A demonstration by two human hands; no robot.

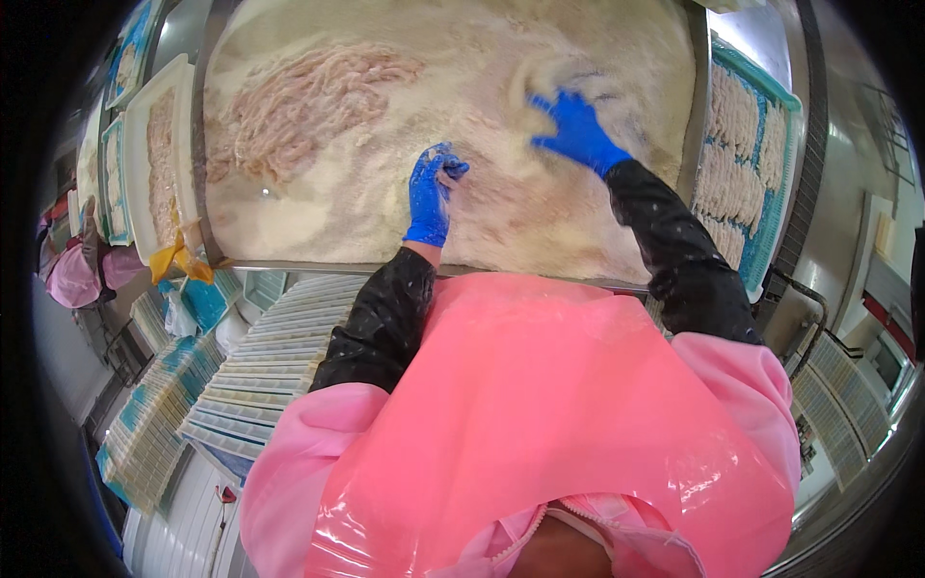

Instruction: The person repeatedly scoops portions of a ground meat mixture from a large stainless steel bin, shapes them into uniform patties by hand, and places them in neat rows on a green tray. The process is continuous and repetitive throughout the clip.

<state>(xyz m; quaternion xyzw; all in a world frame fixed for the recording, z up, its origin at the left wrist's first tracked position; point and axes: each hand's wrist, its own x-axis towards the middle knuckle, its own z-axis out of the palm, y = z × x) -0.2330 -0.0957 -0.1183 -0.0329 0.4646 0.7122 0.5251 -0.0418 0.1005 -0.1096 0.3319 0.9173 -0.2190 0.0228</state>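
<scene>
A wide metal-edged table before me is covered with pale breading powder. On its left part lies a heap of raw pinkish meat strips, dusted with the powder. My left hand, in a blue glove caked with crumbs, is curled near the table's middle, with a small pinkish piece of meat seemingly between its fingers. My right hand, gloved in blue too, is spread over the powder to the right, its fingertips blurred and holding nothing. Coated strips lie faintly in the powder between and below my hands.
At the right edge stands a green tray with rows of coated strips. A white tub of meat sits at the left, a yellow cloth or glove at its corner. Stacked trays stand at lower left; a person in pink is at far left.
</scene>
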